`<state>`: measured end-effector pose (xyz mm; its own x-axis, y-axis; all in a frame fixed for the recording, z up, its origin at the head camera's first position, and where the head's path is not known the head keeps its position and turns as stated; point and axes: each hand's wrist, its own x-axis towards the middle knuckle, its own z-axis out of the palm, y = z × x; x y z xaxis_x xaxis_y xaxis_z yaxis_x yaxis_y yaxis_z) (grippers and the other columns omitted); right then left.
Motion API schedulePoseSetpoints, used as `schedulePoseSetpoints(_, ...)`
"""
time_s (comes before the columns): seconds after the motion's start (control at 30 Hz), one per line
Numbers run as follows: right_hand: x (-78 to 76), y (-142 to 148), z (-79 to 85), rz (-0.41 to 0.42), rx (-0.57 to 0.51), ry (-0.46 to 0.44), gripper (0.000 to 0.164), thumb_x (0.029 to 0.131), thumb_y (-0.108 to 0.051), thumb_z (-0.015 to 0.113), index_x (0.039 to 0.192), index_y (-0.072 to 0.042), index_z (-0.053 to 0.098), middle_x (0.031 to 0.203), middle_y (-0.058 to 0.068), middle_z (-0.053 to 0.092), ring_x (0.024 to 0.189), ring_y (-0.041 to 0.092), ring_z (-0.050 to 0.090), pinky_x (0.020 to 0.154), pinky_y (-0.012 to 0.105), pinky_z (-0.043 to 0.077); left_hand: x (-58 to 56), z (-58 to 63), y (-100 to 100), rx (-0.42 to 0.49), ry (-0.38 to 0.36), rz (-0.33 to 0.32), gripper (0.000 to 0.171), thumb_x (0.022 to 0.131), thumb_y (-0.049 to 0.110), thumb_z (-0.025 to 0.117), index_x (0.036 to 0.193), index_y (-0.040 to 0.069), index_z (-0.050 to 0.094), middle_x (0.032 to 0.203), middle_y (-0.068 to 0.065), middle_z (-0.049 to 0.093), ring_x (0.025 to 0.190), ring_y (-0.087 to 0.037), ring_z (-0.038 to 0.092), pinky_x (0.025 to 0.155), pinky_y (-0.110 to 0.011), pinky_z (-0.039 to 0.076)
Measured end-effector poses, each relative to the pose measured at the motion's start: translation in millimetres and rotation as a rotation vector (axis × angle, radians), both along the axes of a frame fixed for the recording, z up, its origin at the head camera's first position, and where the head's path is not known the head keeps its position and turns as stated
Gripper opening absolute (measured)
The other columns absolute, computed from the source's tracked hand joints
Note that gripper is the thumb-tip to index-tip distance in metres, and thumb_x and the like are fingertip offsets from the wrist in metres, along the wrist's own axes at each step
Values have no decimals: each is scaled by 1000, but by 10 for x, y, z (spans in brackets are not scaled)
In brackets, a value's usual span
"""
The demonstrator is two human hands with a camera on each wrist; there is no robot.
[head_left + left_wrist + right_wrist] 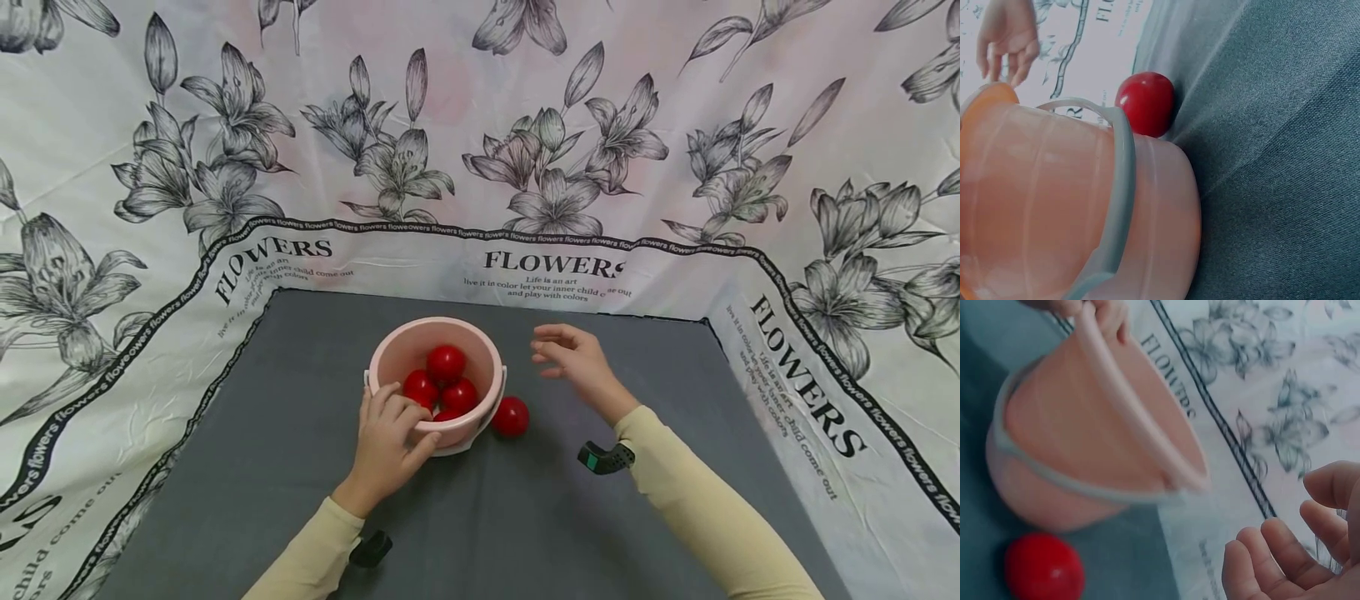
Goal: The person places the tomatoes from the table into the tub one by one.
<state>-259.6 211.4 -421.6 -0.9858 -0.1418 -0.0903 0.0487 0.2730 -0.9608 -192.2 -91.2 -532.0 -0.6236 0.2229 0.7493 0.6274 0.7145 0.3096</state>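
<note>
A pink bucket [386, 354] with a pale handle [1124, 187] stands upright on the grey cloth. Several shiny red round fruits [446, 364], which look like tomatoes, lie inside it. My left hand [386, 437] grips the near-left rim, fingers over the inside and thumb outside. One more red fruit [511, 417] rests on the cloth just right of the bucket, by its base. Right of the bucket, my right hand [577, 362] hovers with relaxed, slightly bent fingers and holds nothing. The right wrist view shows its fingers [1288, 550] apart from the bucket and the fruit.
Grey cloth [600, 542] covers the table. A white flower-printed sheet [450, 275] with black lettering rises behind it and along both sides. Each wrist carries a dark strapped device [606, 458].
</note>
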Motion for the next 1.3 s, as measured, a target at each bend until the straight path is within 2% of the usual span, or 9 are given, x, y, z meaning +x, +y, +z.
schedulePoseSetpoints(0.13,46,205,-120,-29,6,-36,44,102,-23,59,141,-2,53,140,21,58,110,20,69,95,46,60,-2,1,-3,-3,-1,-1,38,99,48,50,92,15,68,95,-9,65,118,-44,54,103,-87,25)
schedulePoseSetpoints(0.3,135,385,-207,-65,2,-67,48,103,-24,59,145,-3,50,146,23,52,110,17,68,94,41,61,-2,-13,-6,-9,-1,5,31,95,44,56,92,16,68,95,-8,65,118,-43,54,103,-87,25)
schedulePoseSetpoints(0.43,198,497,-278,-88,22,-64,49,104,-25,57,147,-4,47,147,23,50,110,14,67,91,37,61,4,-24,-1,-12,7,6,31,95,45,56,92,16,68,95,-8,65,118,-42,54,102,-87,26)
schedulePoseSetpoints(0.53,223,547,-331,-105,30,-60,50,104,-25,57,149,-5,45,147,24,49,113,18,67,91,37,62,5,-26,1,-9,12,4,34,97,46,53,92,16,68,94,-8,65,117,-42,55,102,-87,26)
schedulePoseSetpoints(0.73,238,565,-440,-133,35,-75,49,104,-21,56,150,-7,44,149,25,49,126,37,61,92,41,61,-2,-27,1,-2,2,5,46,102,54,43,92,16,68,94,-7,65,118,-42,55,103,-86,26)
schedulePoseSetpoints(0.83,238,550,-489,-140,33,-92,49,104,-20,56,150,-7,44,150,25,49,132,43,56,93,42,61,-3,-32,3,0,10,3,45,102,53,43,92,16,68,94,-7,65,118,-42,55,102,-86,27)
schedulePoseSetpoints(1.07,238,515,-555,-144,23,-118,50,104,-20,57,150,-6,44,151,28,47,135,46,54,94,44,60,7,-28,5,10,20,0,29,95,41,56,91,15,68,94,-8,64,116,-44,55,100,-87,28)
schedulePoseSetpoints(1.3,247,467,-618,-140,25,-135,48,103,-19,58,148,-6,47,149,27,50,133,45,55,92,43,61,18,-13,7,6,27,1,36,99,45,51,92,14,68,94,-8,64,115,-45,56,98,-87,29)
